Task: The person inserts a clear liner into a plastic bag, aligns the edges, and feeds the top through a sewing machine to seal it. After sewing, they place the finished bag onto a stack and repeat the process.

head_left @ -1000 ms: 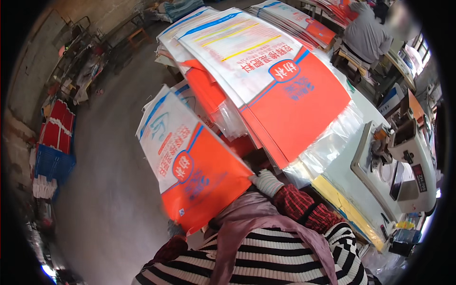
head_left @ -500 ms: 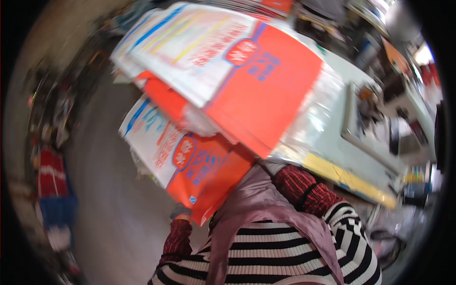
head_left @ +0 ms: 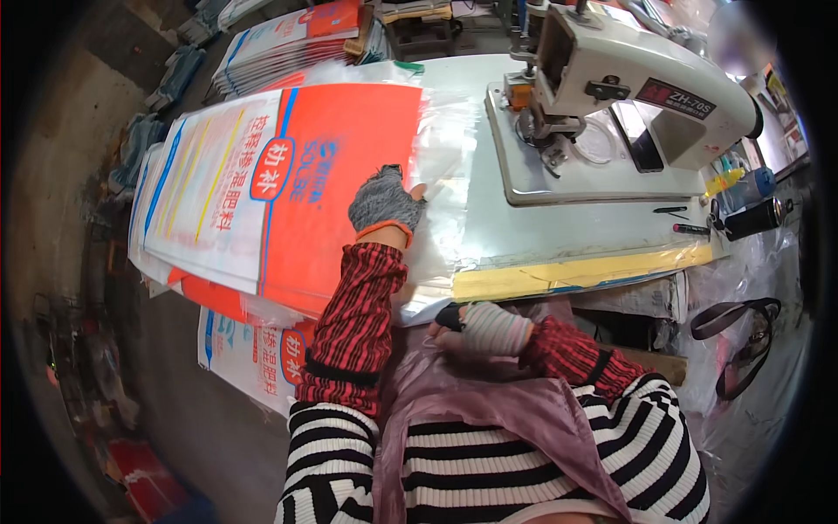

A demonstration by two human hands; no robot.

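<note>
Woven sack, orange over most of its face with a white panel edged in blue and yellow stripes and printed lettering, lies flat on top of a stack of like sacks on the bench. A clear plastic liner sticks out of its mouth, wrinkled and glossy.

Nearest the body, the right hand, in a striped fingerless glove, sits at the bench's front edge with fingers curled on the plastic's lower corner; how firm the grip is cannot be told. Beyond it, the left hand, in a grey knitted glove, rests palm down and spread open where the sack's orange mouth meets the liner.

Farther off, to the right of both hands, stands a white sewing machine. More sacks are piled beyond the left hand.
</note>
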